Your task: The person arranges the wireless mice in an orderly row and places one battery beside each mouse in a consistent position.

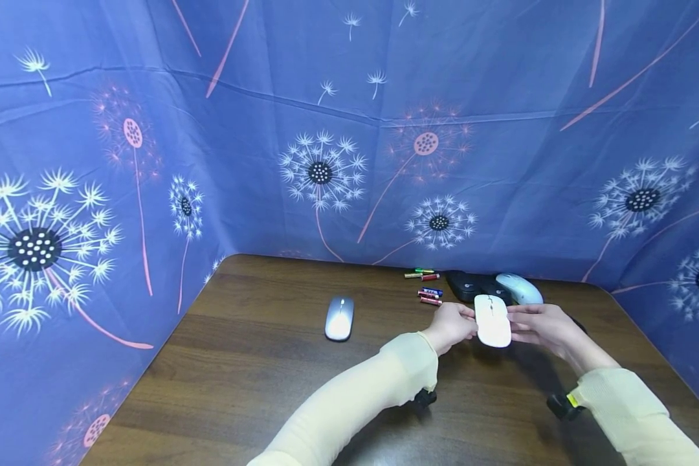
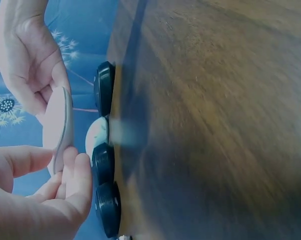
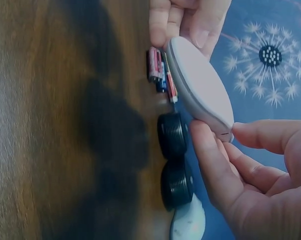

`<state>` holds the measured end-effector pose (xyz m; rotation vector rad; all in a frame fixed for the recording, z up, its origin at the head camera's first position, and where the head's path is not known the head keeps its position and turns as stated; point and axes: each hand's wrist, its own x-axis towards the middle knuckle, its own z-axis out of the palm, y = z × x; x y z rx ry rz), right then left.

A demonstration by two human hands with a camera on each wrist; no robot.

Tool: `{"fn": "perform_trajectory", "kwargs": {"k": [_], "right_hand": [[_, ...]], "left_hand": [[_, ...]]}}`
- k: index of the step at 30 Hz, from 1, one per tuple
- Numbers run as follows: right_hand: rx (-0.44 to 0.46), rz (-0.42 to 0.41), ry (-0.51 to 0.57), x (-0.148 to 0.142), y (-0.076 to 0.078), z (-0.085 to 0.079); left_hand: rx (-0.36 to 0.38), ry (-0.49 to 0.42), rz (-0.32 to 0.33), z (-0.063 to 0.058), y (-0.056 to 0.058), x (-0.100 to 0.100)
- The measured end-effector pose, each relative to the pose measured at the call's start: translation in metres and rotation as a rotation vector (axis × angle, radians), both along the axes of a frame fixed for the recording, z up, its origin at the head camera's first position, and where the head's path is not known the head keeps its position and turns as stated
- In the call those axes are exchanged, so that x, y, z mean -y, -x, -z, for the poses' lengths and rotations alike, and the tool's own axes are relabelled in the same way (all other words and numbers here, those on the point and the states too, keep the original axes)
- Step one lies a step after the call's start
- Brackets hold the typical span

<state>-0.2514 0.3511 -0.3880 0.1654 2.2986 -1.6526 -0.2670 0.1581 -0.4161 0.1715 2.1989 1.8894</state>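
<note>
A white computer mouse (image 1: 492, 321) is held above the table between both hands, its buttons at the far end. My left hand (image 1: 451, 325) grips its left edge; in the left wrist view the thumb (image 2: 33, 159) lies on one face and the fingers on the other. From the other side my right hand (image 1: 544, 329) pinches the right edge between thumb (image 3: 260, 135) and fingers. In the right wrist view, the mouse's smooth white side and thin rim seam show. Its shadow falls on the wooden table (image 1: 256, 362) below.
Behind the held mouse lie black mice (image 1: 472, 285) and a pale blue-white mouse (image 1: 520, 288). Several small batteries (image 1: 430, 296) in red, blue and green are left of them. A grey mouse (image 1: 340, 318) sits farther left. A blue dandelion-patterned cloth (image 1: 239, 162) hangs along the table's back and sides.
</note>
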Motion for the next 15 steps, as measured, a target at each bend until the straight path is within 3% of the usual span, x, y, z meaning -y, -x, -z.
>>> {"fn": "perform_trajectory", "kwargs": {"k": [5, 15], "right_hand": [[-0.025, 0.004, 0.003, 0.011, -0.003, -0.005], [-0.06, 0.009, -0.001, 0.032, -0.003, -0.016]], "left_hand": [[-0.024, 0.009, 0.016, -0.006, 0.001, 0.012], [-0.003, -0.081, 0.08, -0.02, 0.008, 0.039]]}}
